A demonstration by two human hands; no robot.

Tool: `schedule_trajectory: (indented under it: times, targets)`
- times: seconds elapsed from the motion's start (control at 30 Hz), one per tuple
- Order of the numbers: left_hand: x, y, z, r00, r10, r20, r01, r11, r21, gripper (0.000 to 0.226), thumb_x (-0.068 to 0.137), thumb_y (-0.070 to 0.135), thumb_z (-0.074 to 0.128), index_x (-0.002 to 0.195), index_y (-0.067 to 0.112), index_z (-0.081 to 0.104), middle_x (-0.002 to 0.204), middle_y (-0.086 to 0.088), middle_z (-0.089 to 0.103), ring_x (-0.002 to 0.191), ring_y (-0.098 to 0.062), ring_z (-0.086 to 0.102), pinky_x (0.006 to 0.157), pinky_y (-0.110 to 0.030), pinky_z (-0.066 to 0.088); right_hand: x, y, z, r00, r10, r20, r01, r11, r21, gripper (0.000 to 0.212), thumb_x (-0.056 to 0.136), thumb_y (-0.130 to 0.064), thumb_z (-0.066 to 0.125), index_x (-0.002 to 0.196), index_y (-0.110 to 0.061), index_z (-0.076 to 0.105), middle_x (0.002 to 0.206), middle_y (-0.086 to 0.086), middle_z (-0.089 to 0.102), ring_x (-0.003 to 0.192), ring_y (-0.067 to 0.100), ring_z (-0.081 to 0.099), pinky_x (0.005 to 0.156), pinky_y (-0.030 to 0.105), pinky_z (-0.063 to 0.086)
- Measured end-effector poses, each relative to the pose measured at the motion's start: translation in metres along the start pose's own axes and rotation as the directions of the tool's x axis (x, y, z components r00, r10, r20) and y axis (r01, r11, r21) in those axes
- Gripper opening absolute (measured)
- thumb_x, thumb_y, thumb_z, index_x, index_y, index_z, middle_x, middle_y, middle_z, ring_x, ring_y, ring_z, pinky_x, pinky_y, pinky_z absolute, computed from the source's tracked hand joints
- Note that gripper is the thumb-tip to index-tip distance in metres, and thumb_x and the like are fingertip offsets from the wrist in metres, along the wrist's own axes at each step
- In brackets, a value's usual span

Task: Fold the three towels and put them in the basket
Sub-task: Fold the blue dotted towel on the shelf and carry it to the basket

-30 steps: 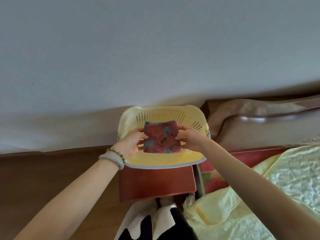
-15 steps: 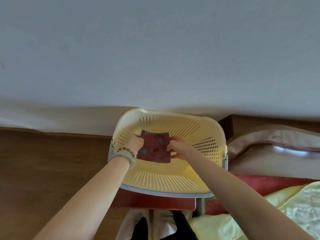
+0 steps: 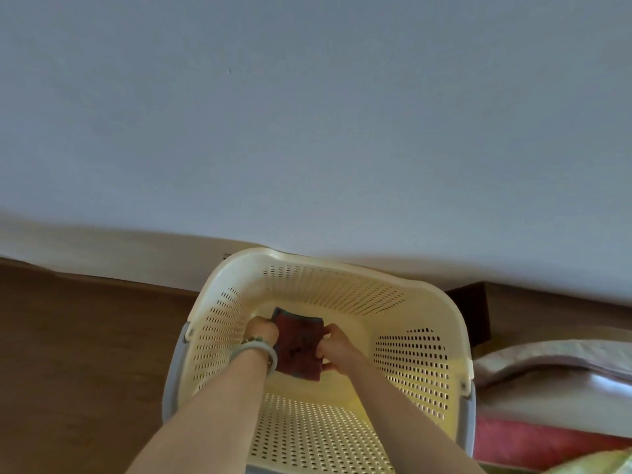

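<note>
A folded dark red towel with a grey-blue edge is deep inside the cream perforated basket, close to its bottom. My left hand, with a bead bracelet and a pale bangle on the wrist, grips the towel's left side. Gripping its right side is my right hand. Both forearms reach down over the basket's near rim. No other towel shows in the basket.
The basket stands against a white wall, with brown wooden floor to its left. A bed edge with a beige cover, red fabric and a yellow-green quilt corner lies to the right.
Both hands have lowered the folded red towel from above the basket rim down into the basket. The view has moved closer over the basket.
</note>
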State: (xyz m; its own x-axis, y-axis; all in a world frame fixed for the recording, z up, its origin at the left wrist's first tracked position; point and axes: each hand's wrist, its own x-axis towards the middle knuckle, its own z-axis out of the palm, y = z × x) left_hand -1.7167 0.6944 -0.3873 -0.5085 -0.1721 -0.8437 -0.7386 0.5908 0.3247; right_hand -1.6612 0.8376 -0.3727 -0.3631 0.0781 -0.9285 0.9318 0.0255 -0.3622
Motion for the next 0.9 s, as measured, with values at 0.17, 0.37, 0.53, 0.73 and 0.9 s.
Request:
schedule_trajectory:
  times: [0.17, 0.37, 0.53, 0.73, 0.9]
  targets:
    - [0.013, 0.0, 0.011, 0.987, -0.039, -0.155, 0.054, 0.994, 0.096, 0.035, 0.098, 0.009, 0.036, 0.121, -0.009, 0.054, 0.13, -0.023, 0.054, 0.121, -0.034, 0.051, 0.099, -0.036, 0.037, 0.031, 0.006, 0.014, 0.999, -0.037, -0.038, 0.036, 0.999, -0.029, 0.036, 0.074, 0.004, 0.043, 0.104, -0.016, 0.041, 0.106, 0.016, 0.057, 0.093, 0.028, 0.058, 0.077, 0.043, 0.054]
    - [0.028, -0.015, 0.014, 0.988, -0.056, -0.142, 0.076, 0.988, 0.135, 0.04, 0.098, 0.012, 0.037, 0.134, -0.006, 0.04, 0.142, -0.021, 0.041, 0.13, -0.036, 0.039, 0.108, -0.038, 0.03, 0.048, 0.015, 0.026, 0.999, -0.04, 0.011, 0.041, 0.993, -0.112, 0.065, 0.063, -0.008, 0.049, 0.128, -0.007, 0.041, 0.115, 0.014, 0.055, 0.108, 0.03, 0.055, 0.088, 0.039, 0.051]
    - [0.015, -0.009, 0.003, 0.993, -0.045, -0.107, 0.061, 0.987, 0.15, 0.041, 0.098, 0.01, 0.037, 0.135, -0.006, 0.036, 0.141, -0.023, 0.04, 0.13, -0.034, 0.04, 0.105, -0.036, 0.032, 0.025, 0.002, 0.012, 0.998, -0.002, 0.055, 0.014, 0.975, -0.22, 0.071, 0.08, 0.001, 0.05, 0.144, -0.013, 0.022, 0.13, 0.012, 0.049, 0.11, 0.024, 0.05, 0.086, 0.033, 0.044]
    - [-0.043, 0.024, -0.032, 0.982, 0.191, -0.007, -0.188, 0.972, 0.14, 0.04, 0.089, 0.008, 0.055, 0.128, -0.002, 0.048, 0.119, -0.014, 0.059, 0.094, -0.021, 0.054, 0.086, -0.032, 0.042, -0.052, -0.028, -0.007, 0.964, -0.238, 0.122, 0.267, 0.885, -0.382, 0.069, 0.079, 0.002, 0.061, 0.139, -0.016, 0.034, 0.12, 0.01, 0.051, 0.096, 0.016, 0.052, 0.072, 0.018, 0.046]
    - [-0.134, 0.044, -0.069, 0.868, 0.472, 0.152, -0.481, 0.876, 0.027, 0.043, 0.082, 0.011, 0.066, 0.122, 0.016, 0.052, 0.114, 0.002, 0.058, 0.109, -0.014, 0.055, 0.098, -0.028, 0.042, -0.144, -0.052, -0.024, 0.876, -0.459, 0.149, 0.481, 0.803, -0.352, 0.074, 0.069, -0.016, 0.071, 0.135, -0.03, 0.039, 0.12, -0.001, 0.056, 0.106, 0.009, 0.058, 0.094, 0.035, 0.05]
